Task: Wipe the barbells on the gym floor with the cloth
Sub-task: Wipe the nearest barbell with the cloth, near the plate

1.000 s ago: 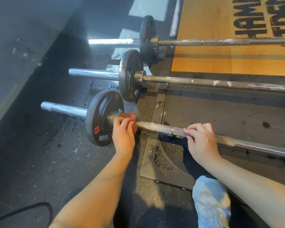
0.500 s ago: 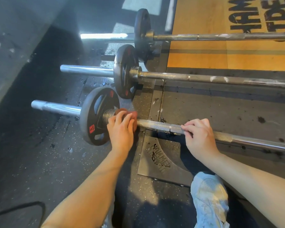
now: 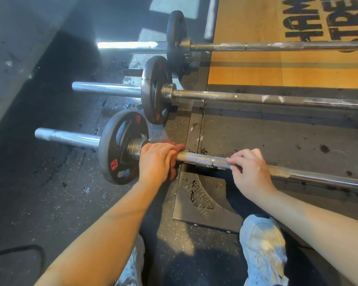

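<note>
Three barbells lie side by side on the gym floor. The nearest barbell [image 3: 202, 158] carries a black plate [image 3: 120, 147] with red marks. My left hand [image 3: 156, 162] grips a reddish-brown cloth [image 3: 177, 147] wrapped round this bar, just right of the collar beside the plate. Most of the cloth is hidden under my fingers. My right hand [image 3: 250, 172] grips the same bar's knurled shaft further right. The middle barbell [image 3: 246, 98] and the far barbell [image 3: 256, 46] lie beyond, each with a black plate, and no hand touches them.
A metal floor plate [image 3: 200, 201] with cut-out lettering lies under the nearest bar. My pale shoes [image 3: 264, 248] stand in front of it. A wooden lifting platform [image 3: 256, 73] is at the back right, a grey wall at the left, a black cable [image 3: 29, 249] at the bottom left.
My left hand with the cloth has slid a little to the right along the nearest bar, away from the collar. My right hand keeps its hold on the shaft.
</note>
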